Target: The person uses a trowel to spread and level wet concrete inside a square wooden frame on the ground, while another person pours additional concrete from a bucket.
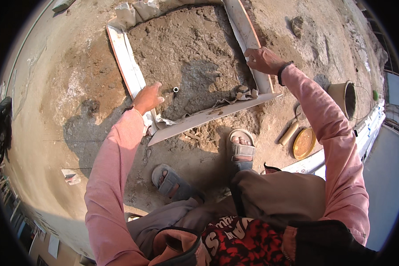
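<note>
A wet, rough mass of mud-coloured mortar (177,48) fills a square frame of white boards (123,55) lined with crumpled sheet. A small pipe end (175,90) stands up from it. My left hand (147,96) is at the near end of the left board, fingers apart and curved, holding nothing that I can see. My right hand (264,60) is over the right board with fingers loosely bent and apart; whether it touches the board is unclear. A loose-looking front board (213,114) crosses the near side, with lumps along its inner edge.
My sandalled feet (241,150) stand just before the front board. At right lie a bucket (336,97), a trowel with wooden handle (289,132) and a yellow round lid (304,144). A long white strip (370,133) runs along the ground's right edge. A hose (20,53) curves along the left.
</note>
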`<move>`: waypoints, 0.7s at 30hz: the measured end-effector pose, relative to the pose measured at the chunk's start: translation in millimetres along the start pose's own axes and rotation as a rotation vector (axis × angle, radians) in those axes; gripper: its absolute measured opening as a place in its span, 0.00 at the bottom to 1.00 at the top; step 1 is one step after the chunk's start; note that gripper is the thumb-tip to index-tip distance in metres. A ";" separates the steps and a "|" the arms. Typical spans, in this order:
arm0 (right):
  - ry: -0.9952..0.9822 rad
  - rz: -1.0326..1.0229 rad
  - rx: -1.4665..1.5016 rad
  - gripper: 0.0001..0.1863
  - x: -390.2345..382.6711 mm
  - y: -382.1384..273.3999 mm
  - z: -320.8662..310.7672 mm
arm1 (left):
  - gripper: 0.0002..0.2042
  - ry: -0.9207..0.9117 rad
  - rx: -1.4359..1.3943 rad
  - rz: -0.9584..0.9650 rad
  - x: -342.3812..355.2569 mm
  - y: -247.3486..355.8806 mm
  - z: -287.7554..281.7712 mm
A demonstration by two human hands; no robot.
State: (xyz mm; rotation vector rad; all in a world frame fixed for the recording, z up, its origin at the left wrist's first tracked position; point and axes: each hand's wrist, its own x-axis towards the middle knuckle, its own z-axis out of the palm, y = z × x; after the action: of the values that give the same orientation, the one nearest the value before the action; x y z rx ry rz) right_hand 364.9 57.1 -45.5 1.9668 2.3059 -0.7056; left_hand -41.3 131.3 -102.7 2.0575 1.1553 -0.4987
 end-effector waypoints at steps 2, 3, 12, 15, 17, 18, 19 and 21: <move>0.125 0.163 0.015 0.13 -47.0 50.3 -33.5 | 0.26 0.048 0.010 0.036 -0.8 5.2 -3.4; 0.145 0.288 -0.021 0.14 -73.5 70.7 -49.7 | 0.26 0.065 -0.005 0.068 -4.1 0.1 -5.9; 0.057 1.167 -0.124 0.15 -393.3 224.8 48.1 | 0.20 0.296 -0.228 0.002 -5.4 -59.0 -20.0; 0.226 1.410 0.089 0.20 -414.8 225.7 119.3 | 0.19 0.393 -0.324 -0.121 -39.1 -63.2 -41.4; -0.085 0.966 -0.281 0.23 -452.6 241.8 140.1 | 0.20 0.543 -0.174 -0.122 -30.8 -99.0 -28.0; 0.046 1.100 -0.050 0.20 -457.9 242.1 149.5 | 0.22 0.560 0.049 -0.098 -31.4 -117.4 -26.9; 0.421 1.460 0.667 0.18 -413.6 220.8 170.6 | 0.23 0.587 0.214 -0.173 -54.2 -133.4 -33.5; 0.947 1.690 1.304 0.13 -323.8 166.5 178.3 | 0.29 0.521 0.227 -0.399 -105.7 -173.4 -48.0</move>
State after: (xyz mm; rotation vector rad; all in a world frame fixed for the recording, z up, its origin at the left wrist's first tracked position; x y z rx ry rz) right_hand 539.8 -290.9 -158.2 3.7783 -1.0932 -1.0147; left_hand -245.0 165.8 -72.8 2.2267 1.9157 -0.2905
